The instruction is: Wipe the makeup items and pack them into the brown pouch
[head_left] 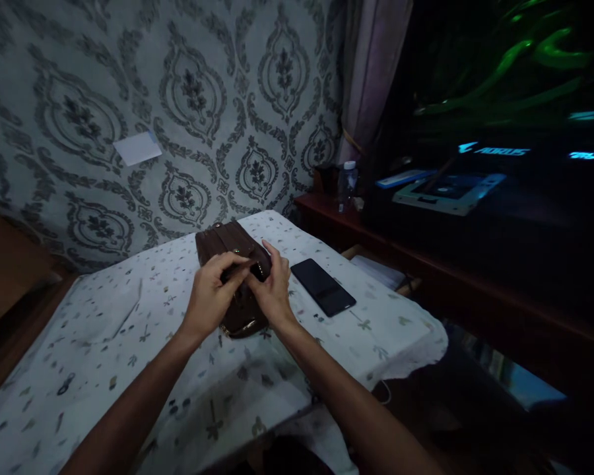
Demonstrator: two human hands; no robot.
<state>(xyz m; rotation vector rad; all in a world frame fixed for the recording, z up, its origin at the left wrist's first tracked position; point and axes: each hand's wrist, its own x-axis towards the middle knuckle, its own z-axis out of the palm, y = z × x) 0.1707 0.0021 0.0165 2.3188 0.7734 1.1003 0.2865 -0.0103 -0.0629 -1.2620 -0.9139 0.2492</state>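
A brown leather bag (228, 239) with brass-coloured zips and small metal studs lies on the cloth-covered table. My left hand (210, 290) is over its left side, with thumb and fingers pinched together at the bag's middle. From the right, my right hand (274, 287) grips the bag beside a partly opened zip, its thumb close to the left fingertips. What lies between the two sets of fingertips is mostly hidden. Another curved zip shows at the bag's near end. To the right of my right hand, a black smartphone (323, 287) lies face up.
A white patterned tablecloth (366, 343) hangs over the table's front edge. Against the right side stands a dark red desk (321, 208) bearing a clear plastic bottle (347, 185). Behind rises a wallpapered wall (193, 86) with a paper (137, 148) on it. A lit screen or glass panel (499, 86) is at right.
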